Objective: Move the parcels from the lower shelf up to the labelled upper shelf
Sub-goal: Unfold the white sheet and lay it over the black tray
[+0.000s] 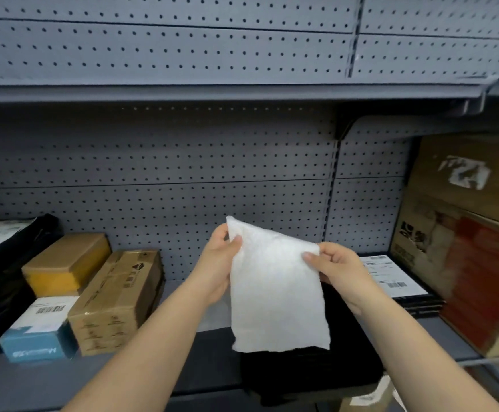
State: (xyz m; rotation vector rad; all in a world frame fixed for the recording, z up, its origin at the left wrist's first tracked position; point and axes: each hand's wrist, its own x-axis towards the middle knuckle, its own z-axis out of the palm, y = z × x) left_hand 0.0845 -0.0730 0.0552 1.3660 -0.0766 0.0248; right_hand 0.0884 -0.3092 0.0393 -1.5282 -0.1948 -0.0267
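gripping white parcel (275, 288) (both hands (217, 266)) above shelf (182, 367)

Dim, even light; shade under the upper shelf (242, 93); right boxes (465, 233) blurred (perhaps motion).

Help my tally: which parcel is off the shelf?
The white parcel, pinched at its top corners by left hand and right hand; the cardboard boxes and black bags rest on the shelf.
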